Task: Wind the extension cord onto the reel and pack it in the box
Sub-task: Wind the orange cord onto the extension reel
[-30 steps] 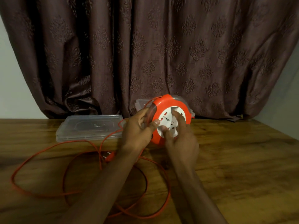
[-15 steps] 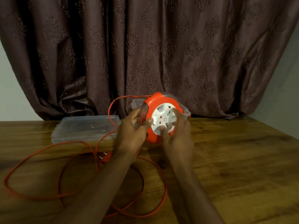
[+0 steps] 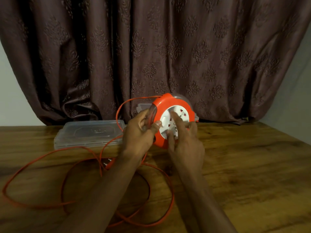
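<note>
Cord [image 3: 156, 167] in loose orange loops across the wooden tabletop [image 3: 244, 174], left hand [image 3: 140, 133] clamped on the rim of the orange reel [image 3: 170, 108] held above it, right hand [image 3: 186, 145] fingers spread on its white face, clear lid [image 3: 87, 132] and box [image 3: 143, 106] behind, near a brown curtain [image 3: 151, 47].

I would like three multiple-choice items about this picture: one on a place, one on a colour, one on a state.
1. Where is the clear lid?
A. on the table, left of the reel
B. on the reel
C. in the right hand

2. What colour is the cord?
A. white
B. orange
C. black

3. How is the cord now?
A. fully wound
B. mostly loose on the table
C. packed away

Answers: 1 A, it lies flat beside the left hand. 2 B, it matches the reel rim. 3 B, wide loops lie on the wood while the right hand touches the white hub.
</note>
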